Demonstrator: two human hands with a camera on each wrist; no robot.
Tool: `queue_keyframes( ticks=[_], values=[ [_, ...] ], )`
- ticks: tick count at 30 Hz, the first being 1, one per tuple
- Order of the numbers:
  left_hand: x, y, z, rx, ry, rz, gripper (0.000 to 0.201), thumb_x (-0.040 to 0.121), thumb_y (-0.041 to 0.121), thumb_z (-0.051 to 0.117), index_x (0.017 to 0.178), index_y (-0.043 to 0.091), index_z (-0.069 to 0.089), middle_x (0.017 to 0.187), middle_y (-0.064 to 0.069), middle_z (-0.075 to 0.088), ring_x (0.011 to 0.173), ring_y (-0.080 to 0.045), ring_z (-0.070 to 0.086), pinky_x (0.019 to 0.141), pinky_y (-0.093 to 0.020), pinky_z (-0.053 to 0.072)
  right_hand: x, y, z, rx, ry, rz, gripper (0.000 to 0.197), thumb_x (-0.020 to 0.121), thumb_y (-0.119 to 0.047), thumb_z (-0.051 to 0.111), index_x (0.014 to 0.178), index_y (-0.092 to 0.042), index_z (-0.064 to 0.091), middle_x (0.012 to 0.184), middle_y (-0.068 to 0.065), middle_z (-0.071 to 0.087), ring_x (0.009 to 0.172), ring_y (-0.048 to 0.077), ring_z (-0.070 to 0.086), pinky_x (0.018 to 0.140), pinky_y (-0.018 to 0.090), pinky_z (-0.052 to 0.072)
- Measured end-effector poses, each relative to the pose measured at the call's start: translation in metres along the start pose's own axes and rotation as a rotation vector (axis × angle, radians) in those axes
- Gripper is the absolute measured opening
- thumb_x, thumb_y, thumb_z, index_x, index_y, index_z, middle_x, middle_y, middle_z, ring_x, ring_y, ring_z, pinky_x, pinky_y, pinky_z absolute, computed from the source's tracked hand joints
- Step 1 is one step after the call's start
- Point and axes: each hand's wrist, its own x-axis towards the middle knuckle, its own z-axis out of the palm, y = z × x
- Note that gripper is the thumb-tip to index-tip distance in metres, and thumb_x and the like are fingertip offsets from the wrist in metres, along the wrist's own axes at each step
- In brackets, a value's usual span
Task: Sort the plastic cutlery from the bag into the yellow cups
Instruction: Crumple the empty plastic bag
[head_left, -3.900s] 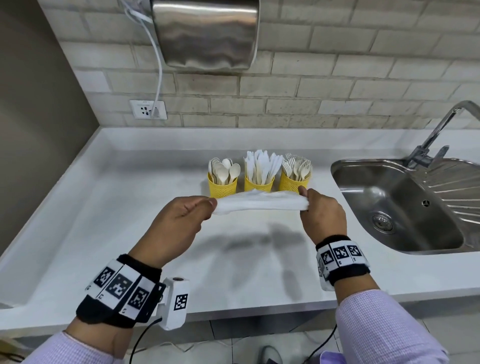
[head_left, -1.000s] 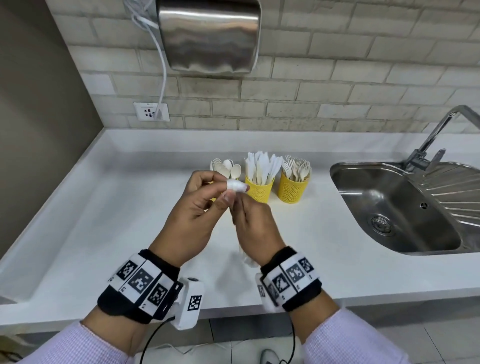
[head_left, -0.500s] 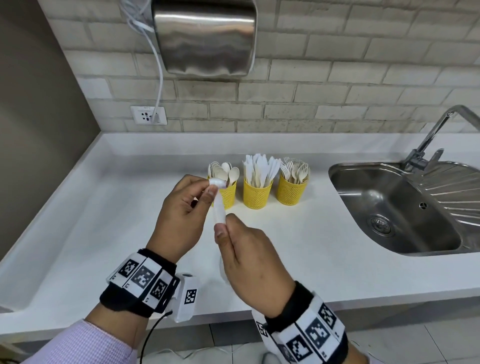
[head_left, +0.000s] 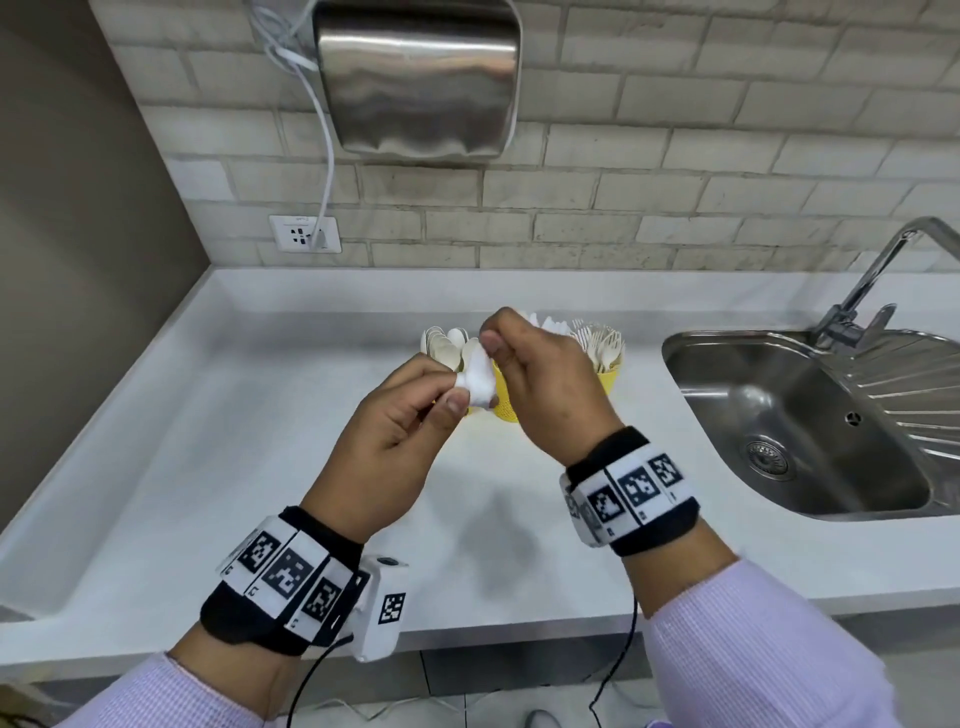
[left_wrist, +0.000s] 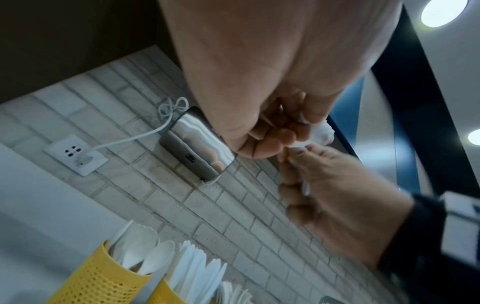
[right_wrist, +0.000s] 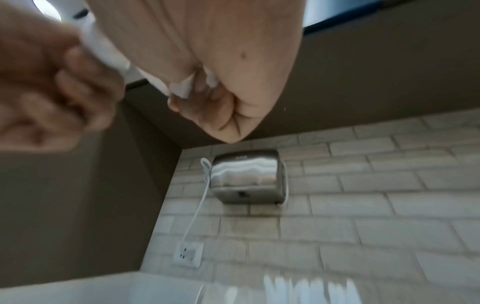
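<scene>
Both hands hold a small white bag (head_left: 478, 382), twisted into a wad, above the counter in front of the cups. My left hand (head_left: 456, 388) pinches its lower end between thumb and forefinger. My right hand (head_left: 493, 332) pinches its upper end. Three yellow cups stand behind. The left one is mostly hidden, with its spoons (head_left: 441, 345) showing. The middle cup (head_left: 504, 402) shows below the hands. The right cup (head_left: 609, 375) holds forks. In the left wrist view the bag (left_wrist: 322, 131) sticks out of curled fingers, above the spoon cup (left_wrist: 98, 281).
The white countertop (head_left: 260, 441) runs left to a raised rim. A steel sink (head_left: 805, 415) with a tap (head_left: 872, 280) lies to the right. On the brick wall hang a steel hand dryer (head_left: 415, 78) and a socket (head_left: 305, 234) with its cable.
The right hand rose from below the left hand to just above it on the right. The stretched bag is now bunched into a shorter wad between both hands.
</scene>
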Motion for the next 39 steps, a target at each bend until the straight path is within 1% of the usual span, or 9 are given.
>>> queue_keyframes(
  ticks=[3, 8, 15, 20, 25, 29, 32, 35, 39],
  values=[
    [0.002, 0.0, 0.0, -0.088, 0.048, -0.019, 0.026, 0.104, 0.022, 0.051, 0.11, 0.012, 0.075, 0.091, 0.014, 0.053, 0.082, -0.009, 0.053, 0.075, -0.021, 0.042, -0.017, 0.007, 0.025, 0.156, 0.02, 0.037, 0.022, 0.102, -0.021, 0.042, 0.096, -0.008, 0.059, 0.066, -0.016, 0.05, 0.062, 0.005, 0.051, 0.06, 0.033, 0.047],
    [0.003, -0.006, 0.001, -0.073, 0.107, -0.012, 0.024, 0.104, 0.016, 0.054, 0.115, 0.009, 0.074, 0.094, 0.009, 0.056, 0.085, -0.004, 0.06, 0.079, -0.014, 0.046, -0.052, -0.007, 0.064, 0.212, -0.044, 0.151, 0.026, 0.107, -0.03, 0.038, 0.114, -0.009, 0.052, 0.096, 0.006, 0.068, 0.083, 0.027, 0.065, 0.073, 0.049, 0.053],
    [-0.001, -0.008, 0.002, 0.013, 0.129, -0.053, 0.026, 0.101, 0.023, 0.056, 0.117, 0.019, 0.075, 0.094, 0.012, 0.057, 0.078, -0.005, 0.06, 0.07, -0.011, 0.046, -0.077, -0.034, 0.055, 0.275, -0.122, 0.215, 0.018, 0.108, -0.029, 0.036, 0.094, -0.021, 0.044, 0.067, -0.012, 0.049, 0.057, 0.013, 0.045, 0.056, 0.033, 0.037],
    [0.001, -0.016, -0.001, 0.152, 0.132, -0.001, 0.021, 0.104, 0.02, 0.059, 0.116, 0.03, 0.073, 0.095, 0.013, 0.058, 0.082, -0.006, 0.059, 0.076, -0.014, 0.044, -0.072, -0.053, 0.022, 0.113, -0.103, 0.204, 0.038, 0.106, -0.039, 0.046, 0.072, -0.03, 0.032, 0.052, -0.005, 0.032, 0.052, 0.019, 0.035, 0.051, 0.038, 0.031],
    [0.0, -0.024, -0.002, 0.238, 0.081, 0.042, 0.019, 0.103, 0.03, 0.055, 0.107, 0.034, 0.074, 0.094, 0.015, 0.056, 0.085, -0.011, 0.058, 0.073, -0.031, 0.049, -0.045, -0.049, -0.009, -0.089, -0.118, 0.071, 0.039, 0.106, -0.045, 0.038, 0.078, -0.02, 0.05, 0.07, -0.009, 0.044, 0.068, 0.019, 0.05, 0.062, 0.045, 0.046],
    [-0.006, -0.016, 0.005, 0.122, -0.012, -0.006, 0.019, 0.103, 0.028, 0.055, 0.095, 0.038, 0.07, 0.091, 0.012, 0.057, 0.082, -0.012, 0.056, 0.074, -0.022, 0.043, -0.01, -0.036, -0.03, -0.141, -0.1, 0.003, 0.048, 0.105, -0.049, 0.036, 0.066, -0.027, 0.053, 0.066, -0.01, 0.048, 0.068, 0.01, 0.051, 0.067, 0.039, 0.046],
    [-0.012, -0.01, 0.007, -0.042, -0.087, -0.072, 0.026, 0.102, 0.037, 0.053, 0.106, 0.03, 0.078, 0.098, 0.006, 0.061, 0.09, -0.022, 0.058, 0.082, -0.03, 0.045, 0.009, -0.021, -0.033, 0.019, -0.183, 0.056, 0.06, 0.109, -0.044, 0.039, 0.056, -0.023, 0.058, 0.055, -0.008, 0.049, 0.056, 0.006, 0.047, 0.063, 0.03, 0.041],
    [-0.013, 0.0, 0.008, -0.172, -0.075, -0.076, 0.024, 0.099, 0.038, 0.055, 0.101, 0.038, 0.078, 0.092, 0.011, 0.057, 0.086, -0.021, 0.052, 0.079, -0.028, 0.042, 0.011, -0.01, -0.022, 0.34, -0.216, 0.214, 0.06, 0.109, -0.041, 0.043, 0.057, -0.012, 0.051, 0.051, 0.002, 0.042, 0.05, 0.013, 0.038, 0.054, 0.028, 0.033],
    [-0.006, 0.009, 0.007, -0.221, 0.001, -0.049, 0.027, 0.101, 0.027, 0.058, 0.094, 0.044, 0.078, 0.086, 0.019, 0.056, 0.082, -0.007, 0.051, 0.076, -0.019, 0.041, -0.011, -0.018, 0.012, 0.929, -0.173, 0.487, 0.037, 0.106, -0.023, 0.053, 0.069, -0.017, 0.057, 0.052, -0.003, 0.046, 0.045, 0.015, 0.034, 0.049, 0.021, 0.025]
  ],
)
